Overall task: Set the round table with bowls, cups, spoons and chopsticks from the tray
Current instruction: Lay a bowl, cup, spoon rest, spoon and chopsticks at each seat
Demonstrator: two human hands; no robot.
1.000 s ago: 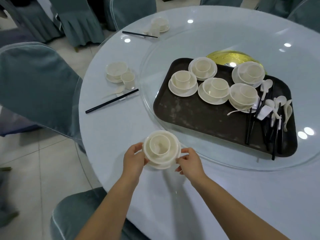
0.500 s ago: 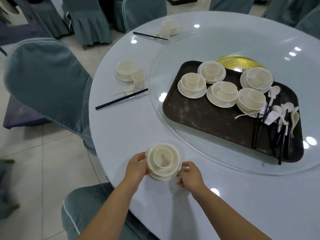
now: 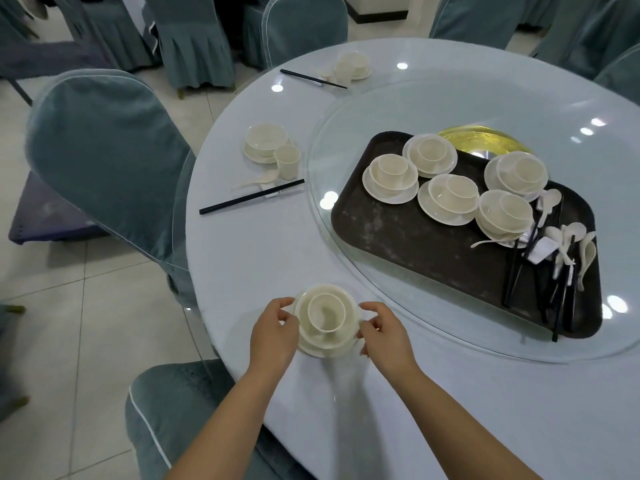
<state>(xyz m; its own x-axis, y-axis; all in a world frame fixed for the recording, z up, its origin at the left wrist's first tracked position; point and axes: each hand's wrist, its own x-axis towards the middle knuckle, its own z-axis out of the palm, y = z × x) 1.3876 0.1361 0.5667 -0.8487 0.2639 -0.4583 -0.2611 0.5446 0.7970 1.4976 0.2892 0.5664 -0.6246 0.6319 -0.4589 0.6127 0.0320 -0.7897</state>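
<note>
L hand [image 3: 275,332] & R hand [image 3: 384,332] clamp set no. 3 [image 3: 325,318] at bottom centre; 2 places laid upper left, 5 sets on tray [image 3: 433,251].

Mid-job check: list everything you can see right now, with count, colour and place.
round table: one, pale blue cloth
glass turntable: one, clear, centre
tray: one, dark brown, on turntable
stacked sets: five, cream, on tray
spoons and chopsticks: several, white and black, tray's right end
laid places: two, cream, far-left edge
held set: one, cream, near edge
chairs: several, teal
left hand, right hand: grip the held set
</note>
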